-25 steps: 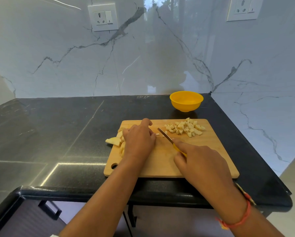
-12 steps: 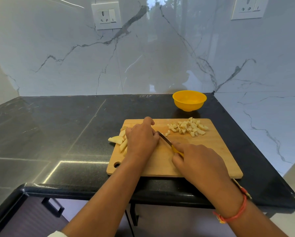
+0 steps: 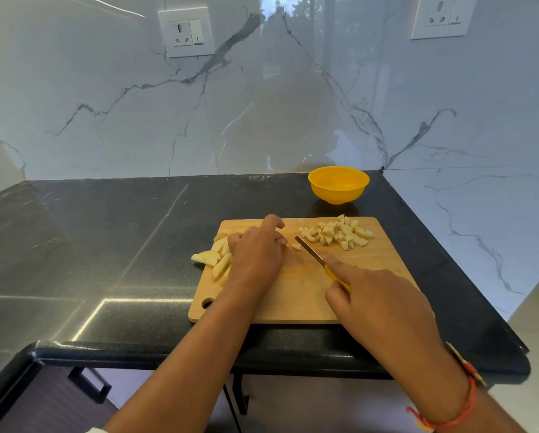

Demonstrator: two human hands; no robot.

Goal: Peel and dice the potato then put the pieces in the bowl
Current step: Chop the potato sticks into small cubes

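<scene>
Head view: left hand, fingers curled, holds pale peeled potato strips on the rectangular wooden cutting board. Right hand grips the yellow-handled knife, blade tip beside the left fingertips. Diced potato pieces lie heaped on the board near the round yellow plastic bowl.

A: Your left hand lies palm down, fingers curled over the pale peeled potato strips.
B: Your right hand, nearer, grips the yellow-handled steel knife, index finger extended along its spine.
</scene>
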